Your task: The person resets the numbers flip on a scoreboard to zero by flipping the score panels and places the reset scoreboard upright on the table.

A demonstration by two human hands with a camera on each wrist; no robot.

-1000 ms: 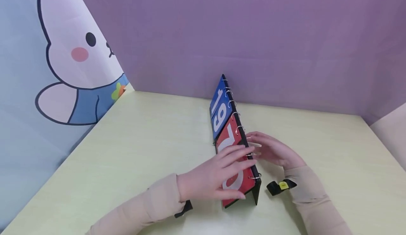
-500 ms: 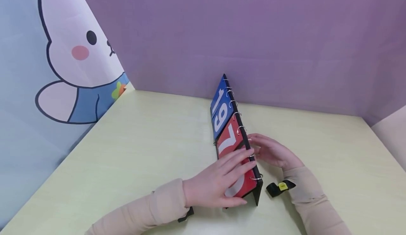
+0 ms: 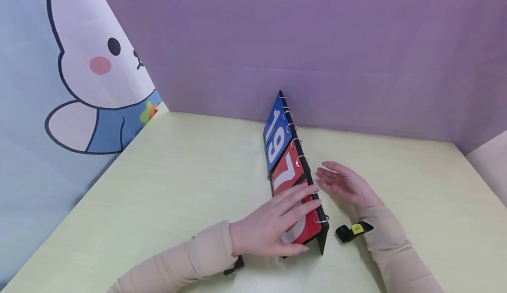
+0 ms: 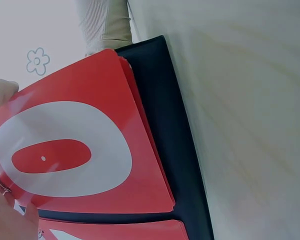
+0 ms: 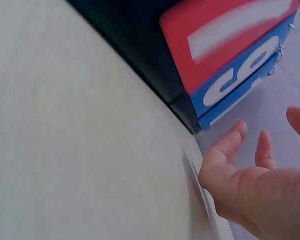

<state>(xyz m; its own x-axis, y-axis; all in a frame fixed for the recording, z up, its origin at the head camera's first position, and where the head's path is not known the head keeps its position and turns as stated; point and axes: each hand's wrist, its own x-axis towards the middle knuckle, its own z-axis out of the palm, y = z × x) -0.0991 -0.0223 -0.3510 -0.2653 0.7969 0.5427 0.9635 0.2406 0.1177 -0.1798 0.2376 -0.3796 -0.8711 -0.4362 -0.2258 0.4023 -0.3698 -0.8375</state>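
Observation:
A flip scoreboard (image 3: 284, 173) stands on the table like a tent, its ring-bound top edge running away from me. Blue cards are at its far end, red ones at the near end. My left hand (image 3: 273, 222) rests over the nearest red card, fingers spread and reaching the top edge. That card's white 0 (image 4: 63, 150) shows fully in the left wrist view, between thumb and fingers. On the scoreboard's other side my right hand (image 3: 345, 186) is apart from it, holding nothing, fingers loosely bent. The right wrist view shows a red card (image 5: 215, 42) and blue cards on that side.
Under everything lies a pale yellow table (image 3: 190, 174). A purple cloth backdrop (image 3: 317, 55) rises behind it, close to the scoreboard's far end. At left hangs a light blue panel with a cartoon rabbit (image 3: 99, 90). Each wrist wears a black strap.
My right hand has drawn away from the scoreboard's back side, a little to the right. The left hand has shifted slightly right and settled over the near red card.

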